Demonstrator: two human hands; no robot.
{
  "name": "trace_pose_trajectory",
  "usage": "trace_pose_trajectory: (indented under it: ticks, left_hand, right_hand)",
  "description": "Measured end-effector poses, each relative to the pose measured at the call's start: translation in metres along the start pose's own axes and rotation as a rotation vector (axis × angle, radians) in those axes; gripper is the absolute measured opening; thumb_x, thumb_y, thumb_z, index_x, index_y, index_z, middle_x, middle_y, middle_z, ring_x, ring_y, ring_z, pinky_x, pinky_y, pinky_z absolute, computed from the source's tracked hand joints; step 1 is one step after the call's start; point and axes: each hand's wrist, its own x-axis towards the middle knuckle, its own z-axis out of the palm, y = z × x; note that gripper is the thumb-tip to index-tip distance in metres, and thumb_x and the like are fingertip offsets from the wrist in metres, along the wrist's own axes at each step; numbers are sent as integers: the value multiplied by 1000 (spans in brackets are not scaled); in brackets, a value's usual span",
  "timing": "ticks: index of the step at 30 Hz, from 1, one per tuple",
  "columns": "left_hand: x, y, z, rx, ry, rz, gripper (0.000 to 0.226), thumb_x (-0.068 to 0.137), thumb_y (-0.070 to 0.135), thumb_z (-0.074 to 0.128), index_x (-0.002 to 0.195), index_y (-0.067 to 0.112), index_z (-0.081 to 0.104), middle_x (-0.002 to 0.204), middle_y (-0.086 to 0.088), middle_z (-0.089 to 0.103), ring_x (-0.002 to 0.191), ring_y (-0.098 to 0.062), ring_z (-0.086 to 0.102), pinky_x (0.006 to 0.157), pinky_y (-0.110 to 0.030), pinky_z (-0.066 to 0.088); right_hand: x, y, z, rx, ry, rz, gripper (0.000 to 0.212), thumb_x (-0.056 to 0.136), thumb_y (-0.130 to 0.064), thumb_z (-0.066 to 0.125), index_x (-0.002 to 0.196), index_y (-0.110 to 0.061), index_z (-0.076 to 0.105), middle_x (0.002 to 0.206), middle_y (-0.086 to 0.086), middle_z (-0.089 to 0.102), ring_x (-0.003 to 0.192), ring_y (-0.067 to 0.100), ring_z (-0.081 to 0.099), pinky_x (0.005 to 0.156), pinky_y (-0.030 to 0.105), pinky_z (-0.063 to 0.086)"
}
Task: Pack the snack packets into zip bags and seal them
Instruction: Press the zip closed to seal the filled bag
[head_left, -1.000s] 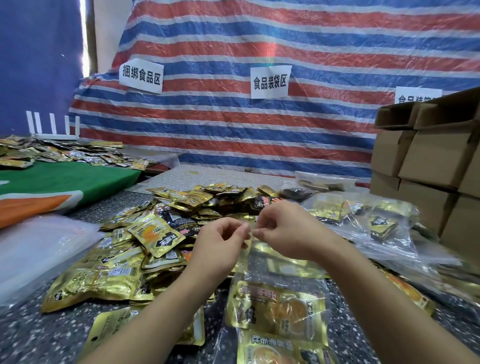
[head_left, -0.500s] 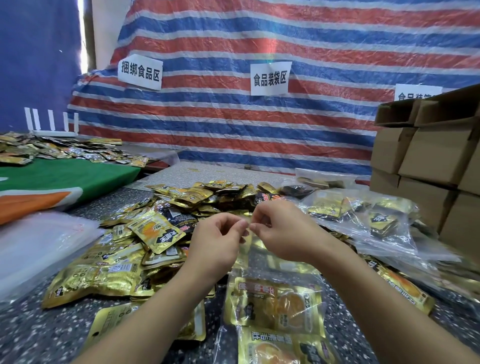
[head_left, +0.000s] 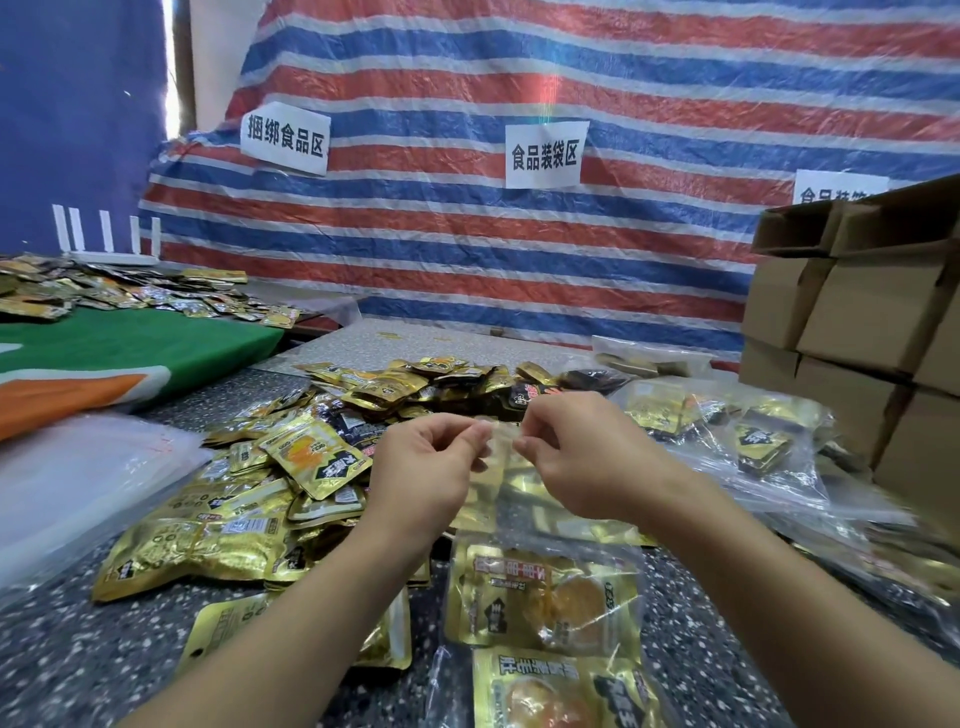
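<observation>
Speckled table (head_left: 78, 654): zip bag (head_left: 540, 587) between grips.

Two hands, the left hand (head_left: 423, 467) and the right hand (head_left: 582, 457). Three white paper signs (head_left: 545, 154) at twelve o'clock. Gold snack packets (head_left: 317, 457), too many to count. Two packets inside the zip bag (head_left: 543, 597).
</observation>
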Motion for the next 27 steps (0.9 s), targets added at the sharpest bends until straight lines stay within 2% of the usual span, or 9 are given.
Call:
trace_pose_trajectory:
  ticks: [4, 7, 11, 15, 20, 25, 27]
  left_hand:
    - [-2, 3, 1, 1, 8, 27, 30, 89, 17, 70, 65, 34, 75, 65, 3, 72, 58, -5, 64, 63, -31, 56]
    - [-6, 4, 3, 19, -7, 45, 20, 89, 19, 70, 71, 27, 75, 66, 2, 71, 60, -7, 64, 66, -35, 57]
    - [-11, 5, 7, 27, -71, 78, 19, 92, 15, 67, 76, 22, 73, 66, 8, 70, 62, -2, 64, 63, -19, 53]
    - [-11, 9, 3, -10, -108, 96, 14, 92, 15, 65, 81, 19, 73, 68, 10, 70, 64, 1, 64, 62, -13, 50]
    - [-13, 8, 5, 0, -105, 104, 12, 92, 13, 66, 86, 15, 75, 69, 6, 70, 64, -2, 62, 63, -17, 52]
    - [-10, 6, 3, 19, -63, 86, 14, 91, 15, 68, 80, 20, 75, 65, 5, 70, 61, -6, 62, 62, -22, 54]
    - [-11, 6, 5, 55, -54, 91, 15, 90, 15, 70, 79, 22, 76, 65, 4, 71, 61, -7, 64, 63, -26, 55]
  right_hand:
    - [-10, 6, -14, -26, -21, 2, 26, 99, -34, 56, 75, -25, 52, 75, -7, 57, 68, 11, 52, 57, 33, 41]
    - [-15, 14, -16, 11, -35, 23, 27, 98, -35, 58, 74, -23, 55, 70, -5, 58, 62, 13, 53, 56, 34, 43]
    - [-17, 21, -18, 111, -97, 36, 25, 97, -34, 61, 75, -22, 60, 68, -8, 56, 58, 5, 47, 52, 24, 36]
    - [-15, 18, -18, 167, -83, -25, 29, 96, -44, 59, 77, -22, 64, 66, -7, 57, 56, 2, 46, 53, 24, 36]
    - [-10, 9, -8, 187, -2, -38, 26, 95, -37, 63, 75, -22, 64, 71, -4, 61, 65, 12, 54, 59, 31, 40]
    - [-9, 8, -1, 172, 52, 39, 32, 92, -37, 68, 64, -28, 56, 64, -10, 57, 59, 2, 51, 51, 21, 33]
    - [-12, 12, -1, 174, 39, 73, 32, 91, -37, 69, 64, -25, 57, 62, -9, 56, 56, 3, 48, 50, 23, 33]
